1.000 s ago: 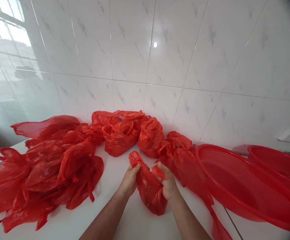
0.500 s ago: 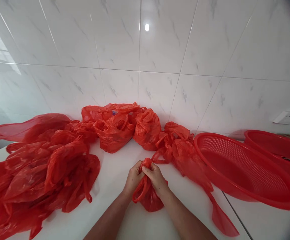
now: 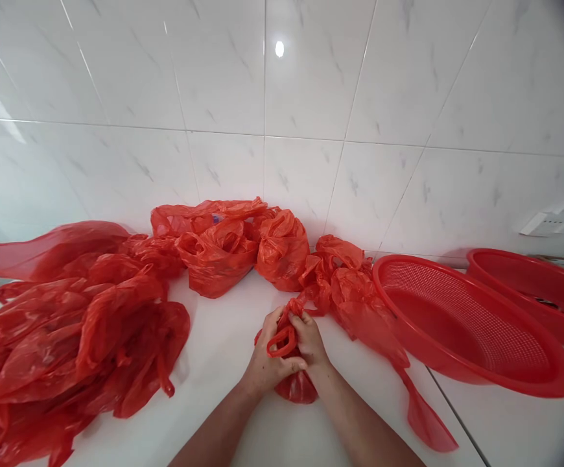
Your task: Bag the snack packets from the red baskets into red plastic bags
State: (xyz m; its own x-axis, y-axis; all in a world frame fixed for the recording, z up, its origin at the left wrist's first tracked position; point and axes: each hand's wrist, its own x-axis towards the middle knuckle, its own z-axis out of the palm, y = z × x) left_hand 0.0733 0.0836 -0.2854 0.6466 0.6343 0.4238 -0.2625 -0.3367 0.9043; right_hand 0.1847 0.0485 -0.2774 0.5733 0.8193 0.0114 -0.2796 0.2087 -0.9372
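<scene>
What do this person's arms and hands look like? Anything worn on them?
Both forearms are bare, with no sleeves in view. The left hand and right hand wear no gloves, and no rings, watch or bracelet show.

Bags [image 3: 82, 324]: thin crinkled red plastic film, looking glossy, lying at nine o'clock. Sieve basin [image 3: 471, 324]: rigid smooth red plastic, perforated, sitting at three o'clock. Wall tiles [image 3: 311, 84]: glossy marbled white, gleaming.

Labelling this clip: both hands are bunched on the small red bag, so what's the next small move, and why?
Probably pull the handle loop snug. The left hand and right hand both grip the small red bag on the white counter, and the loop looks open and slack above the bunched body.
</scene>
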